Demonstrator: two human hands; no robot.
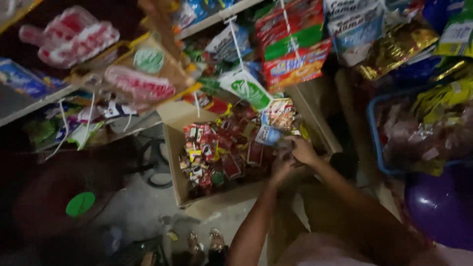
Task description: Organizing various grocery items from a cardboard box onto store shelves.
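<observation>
Both hands met over the cardboard box (pixel 194 194) of red snack sachets (pixel 217 157), the left hand (pixel 282 170) and right hand (pixel 302 150) together pinching a small blue-white packet (pixel 268 135) at its right edge.
</observation>
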